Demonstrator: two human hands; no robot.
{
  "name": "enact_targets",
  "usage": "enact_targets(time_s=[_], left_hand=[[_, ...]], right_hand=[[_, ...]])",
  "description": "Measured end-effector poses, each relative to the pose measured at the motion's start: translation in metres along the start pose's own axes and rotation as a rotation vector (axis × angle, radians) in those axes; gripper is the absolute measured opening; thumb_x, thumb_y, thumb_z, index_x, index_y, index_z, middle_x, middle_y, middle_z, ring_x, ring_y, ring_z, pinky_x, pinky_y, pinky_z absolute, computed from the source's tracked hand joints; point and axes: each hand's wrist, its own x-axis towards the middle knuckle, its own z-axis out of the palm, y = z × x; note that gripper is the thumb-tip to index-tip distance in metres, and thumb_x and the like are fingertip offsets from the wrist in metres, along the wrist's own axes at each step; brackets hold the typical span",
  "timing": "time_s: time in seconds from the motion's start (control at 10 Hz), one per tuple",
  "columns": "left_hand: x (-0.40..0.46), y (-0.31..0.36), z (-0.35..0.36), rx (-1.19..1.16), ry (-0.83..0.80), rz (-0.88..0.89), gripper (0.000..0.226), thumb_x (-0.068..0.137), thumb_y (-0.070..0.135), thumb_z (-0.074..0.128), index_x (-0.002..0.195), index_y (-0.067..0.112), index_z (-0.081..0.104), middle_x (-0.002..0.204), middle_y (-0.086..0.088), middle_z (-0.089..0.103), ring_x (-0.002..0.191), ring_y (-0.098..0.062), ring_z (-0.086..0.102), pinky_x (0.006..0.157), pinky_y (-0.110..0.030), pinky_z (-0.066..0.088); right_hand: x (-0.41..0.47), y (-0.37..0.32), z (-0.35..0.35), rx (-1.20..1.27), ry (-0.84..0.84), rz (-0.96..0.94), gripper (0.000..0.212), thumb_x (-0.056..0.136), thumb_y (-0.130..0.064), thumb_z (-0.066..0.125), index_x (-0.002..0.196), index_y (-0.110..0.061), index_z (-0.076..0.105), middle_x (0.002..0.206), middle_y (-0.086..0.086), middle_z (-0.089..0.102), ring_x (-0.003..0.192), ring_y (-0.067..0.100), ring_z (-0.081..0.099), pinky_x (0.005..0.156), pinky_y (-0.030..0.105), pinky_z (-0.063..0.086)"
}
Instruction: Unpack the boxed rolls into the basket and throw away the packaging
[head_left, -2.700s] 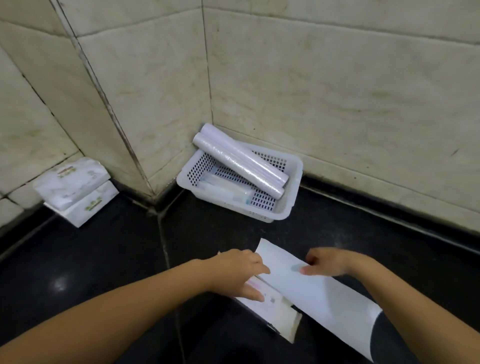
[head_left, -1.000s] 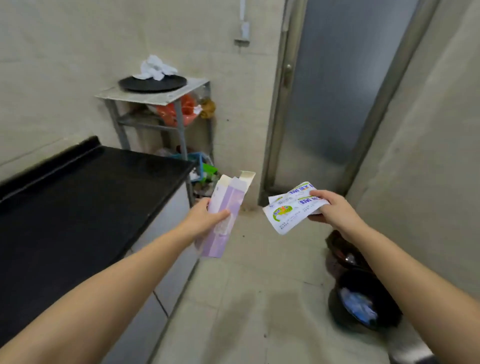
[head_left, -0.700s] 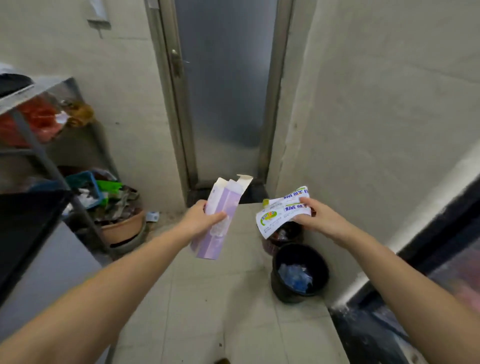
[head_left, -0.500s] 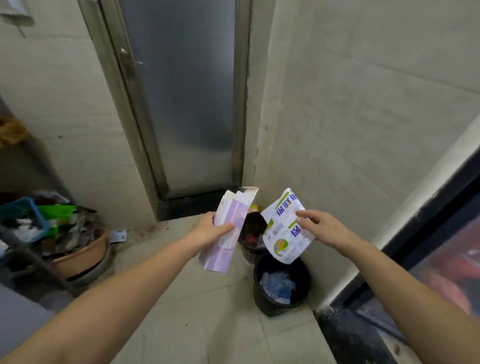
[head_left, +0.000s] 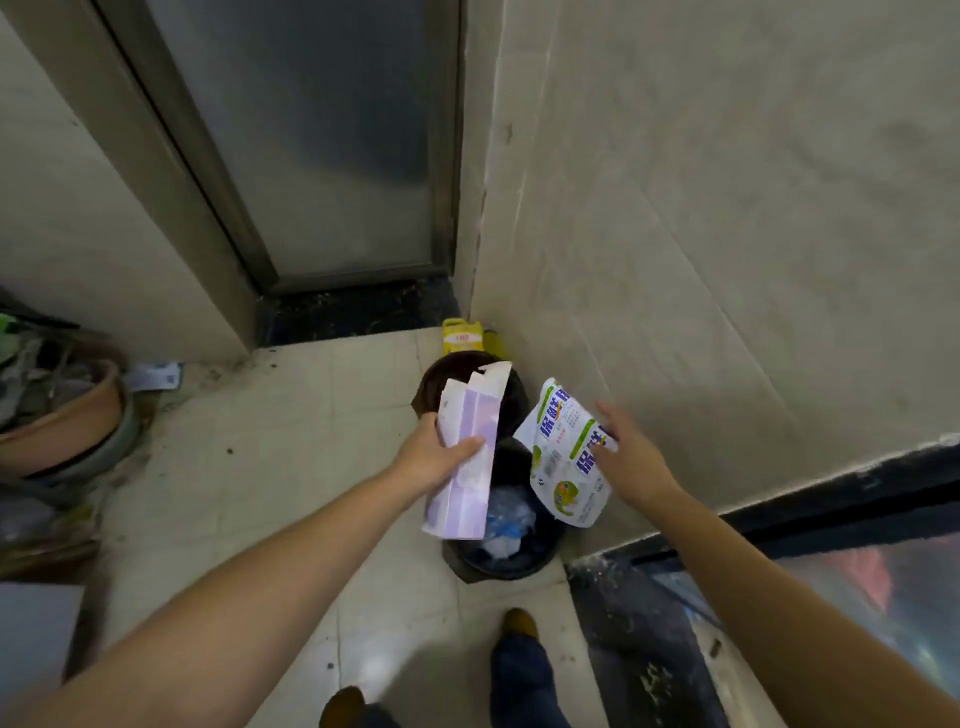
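Note:
My left hand (head_left: 428, 460) grips an empty purple-and-white carton (head_left: 467, 488) with its top flap open, held upright over the black bin (head_left: 506, 564). Blue and clear plastic lies inside that bin. My right hand (head_left: 631, 460) is to the right of the bin with fingers spread. A white printed wrapper (head_left: 563, 462) hangs loose just left of those fingers, above the bin's right rim. The basket and the rolls are out of view.
A second, brown bin (head_left: 441, 371) stands behind the black one, with a yellow packet (head_left: 460, 338) in the corner. A frosted door (head_left: 322, 130) is ahead, a wall on the right, a clay pot (head_left: 67, 415) with clutter at left. My shoes (head_left: 519, 623) are on the tiled floor.
I turned from the counter and walked to the bins. Both hands came down over the black bin, and my right hand's fingers spread off the wrapper, which now drops.

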Motion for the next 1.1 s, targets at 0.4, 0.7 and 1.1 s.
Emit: enact_targets(time_s=[0.4,0.7,1.1], left_hand=[[0.191,-0.192,0.17,0.244,0.122,-0.307,0.07,0.089,0.056,0.043,0.147,0.034,0.009,0.131,-0.013,0.048,0.112,-0.034,0.055,0.087,-0.042,0.046],[0.288,-0.353,0.275,0.071,0.106,-0.575,0.068,0.091,0.049,0.045,0.147,0.026,0.015,0.145,-0.021,0.036,0.12,-0.043,0.048,0.095,-0.051,0.048],[0.25,-0.237,0.184,0.191,0.096,-0.52,0.06,0.092,0.044,0.044,0.139,0.009,0.033,0.138,-0.022,0.035,0.118,-0.043,0.048,0.096,-0.047,0.044]], right_hand=[[0.171,0.198,0.187,-0.108,-0.142,-0.025,0.055,0.094,-0.005,0.047,0.144,-0.02,0.032,0.144,0.01,0.044,0.129,0.028,0.045,0.108,0.038,0.039],[0.231,0.344,0.325,-0.202,-0.305,0.078,0.068,0.09,0.005,0.047,0.147,-0.023,0.023,0.151,0.013,0.031,0.135,0.032,0.036,0.111,0.041,0.033],[0.225,0.242,0.238,-0.267,-0.467,-0.001,0.062,0.096,-0.026,0.049,0.149,-0.013,0.019,0.15,0.018,0.028,0.13,0.036,0.039,0.109,0.044,0.037]])
